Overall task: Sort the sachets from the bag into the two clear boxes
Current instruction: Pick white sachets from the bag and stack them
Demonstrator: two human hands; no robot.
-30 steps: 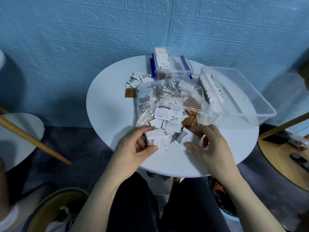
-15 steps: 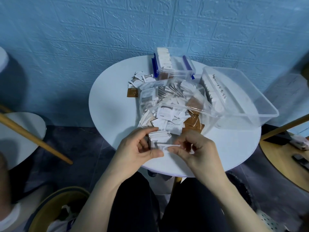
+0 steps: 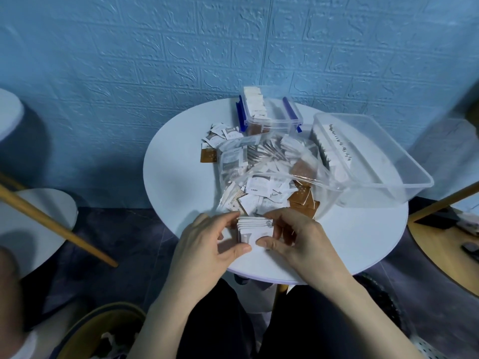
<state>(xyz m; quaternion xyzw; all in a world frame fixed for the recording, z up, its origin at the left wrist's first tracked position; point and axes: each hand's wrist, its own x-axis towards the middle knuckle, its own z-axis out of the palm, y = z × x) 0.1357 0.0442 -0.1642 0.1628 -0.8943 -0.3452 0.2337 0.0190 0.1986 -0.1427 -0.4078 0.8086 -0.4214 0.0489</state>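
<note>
A stack of white sachets (image 3: 253,229) stands on edge at the near side of the round white table (image 3: 176,182). My left hand (image 3: 207,244) grips its left side, and my right hand (image 3: 298,237) grips its right side, thumb on the front. Behind them lies an open clear plastic bag (image 3: 272,172) full of white and brown sachets. A small clear box (image 3: 267,115) with blue clips holds white and brown sachets at the back. A large clear box (image 3: 375,161) at the right has a row of white sachets along its left wall.
Loose sachets (image 3: 220,136), white and one brown, lie on the table left of the small box. A wooden pole (image 3: 57,226) slants over a second white table at the left. Wooden furniture (image 3: 445,244) stands at the right. A blue brick-pattern wall is close behind.
My right hand picked a white sachet from the pile and brought it left onto the stack. Both hands now clasp the stack together.
</note>
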